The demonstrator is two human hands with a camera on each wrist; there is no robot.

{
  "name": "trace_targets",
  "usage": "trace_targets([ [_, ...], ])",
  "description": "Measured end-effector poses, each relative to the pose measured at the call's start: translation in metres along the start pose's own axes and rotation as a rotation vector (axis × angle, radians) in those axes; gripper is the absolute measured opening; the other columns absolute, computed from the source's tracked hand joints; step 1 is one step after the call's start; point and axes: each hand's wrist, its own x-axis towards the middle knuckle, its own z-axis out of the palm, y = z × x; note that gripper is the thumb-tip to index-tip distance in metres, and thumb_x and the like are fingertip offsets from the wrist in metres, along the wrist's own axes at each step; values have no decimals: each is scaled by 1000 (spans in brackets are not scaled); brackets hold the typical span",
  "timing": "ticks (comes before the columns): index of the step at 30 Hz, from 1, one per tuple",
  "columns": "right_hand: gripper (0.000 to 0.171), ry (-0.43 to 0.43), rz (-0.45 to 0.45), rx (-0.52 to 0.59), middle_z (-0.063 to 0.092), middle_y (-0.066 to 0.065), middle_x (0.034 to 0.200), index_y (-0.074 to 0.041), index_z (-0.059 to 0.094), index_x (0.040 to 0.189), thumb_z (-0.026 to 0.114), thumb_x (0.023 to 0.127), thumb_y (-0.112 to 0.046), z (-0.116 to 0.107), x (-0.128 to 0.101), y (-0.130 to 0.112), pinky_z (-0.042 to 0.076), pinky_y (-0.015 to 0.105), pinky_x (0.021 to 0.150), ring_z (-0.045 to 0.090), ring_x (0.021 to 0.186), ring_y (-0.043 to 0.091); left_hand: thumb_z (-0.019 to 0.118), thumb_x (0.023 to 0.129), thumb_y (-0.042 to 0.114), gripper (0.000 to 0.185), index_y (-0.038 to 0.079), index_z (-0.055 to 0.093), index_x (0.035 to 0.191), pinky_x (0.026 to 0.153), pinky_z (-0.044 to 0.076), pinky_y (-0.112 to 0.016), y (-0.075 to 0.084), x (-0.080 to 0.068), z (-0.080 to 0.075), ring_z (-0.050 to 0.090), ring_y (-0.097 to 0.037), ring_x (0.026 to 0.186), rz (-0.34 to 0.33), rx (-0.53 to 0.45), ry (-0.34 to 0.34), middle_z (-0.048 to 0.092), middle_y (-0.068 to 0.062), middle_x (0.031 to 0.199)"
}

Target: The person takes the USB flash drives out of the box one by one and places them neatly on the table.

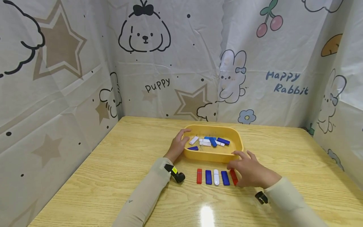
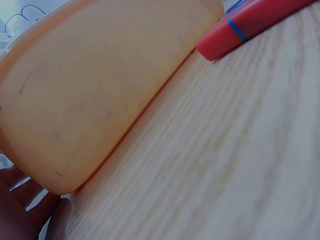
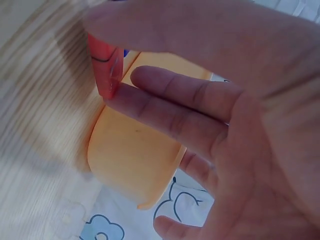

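A yellow tray (image 1: 237,138) sits mid-table and holds several white and blue sticks (image 1: 211,141). My left hand (image 1: 178,145) grips its left rim, thumb inside; the left wrist view shows the tray's outer wall (image 2: 90,90) with my fingers (image 2: 20,210) beneath it. In front of the tray lies a row of sticks: red (image 1: 199,176), blue (image 1: 208,177), white (image 1: 216,177), blue (image 1: 225,177). My right hand (image 1: 241,167) covers the row's right end and pinches a red stick (image 1: 233,177). In the right wrist view this red stick (image 3: 106,70) sits between thumb and fingers (image 3: 165,107).
The wooden table (image 1: 113,164) is walled on three sides by a cartoon-print sheet (image 1: 170,63). A red stick with a blue line (image 2: 250,25) lies on the table close to the tray's wall in the left wrist view.
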Motion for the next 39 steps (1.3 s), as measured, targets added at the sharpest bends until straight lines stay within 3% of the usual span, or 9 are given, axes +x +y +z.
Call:
trace_targets([
  [16,47,10,12,-49,70,-4,102,-20,66,99,88,58,-16,5,1,-2,12,70,103,32,133,38,46,97,18,37,17,51,133,114,20,-50,0,1,0,31,-25,140,-1,2,5,44,-6,147],
  [39,49,-34,59,-48,69,-4,108,-20,66,103,88,60,-21,5,2,-3,7,69,106,28,136,36,45,97,17,37,16,51,134,114,20,-48,2,0,1,31,-24,140,-16,17,7,43,-5,147],
])
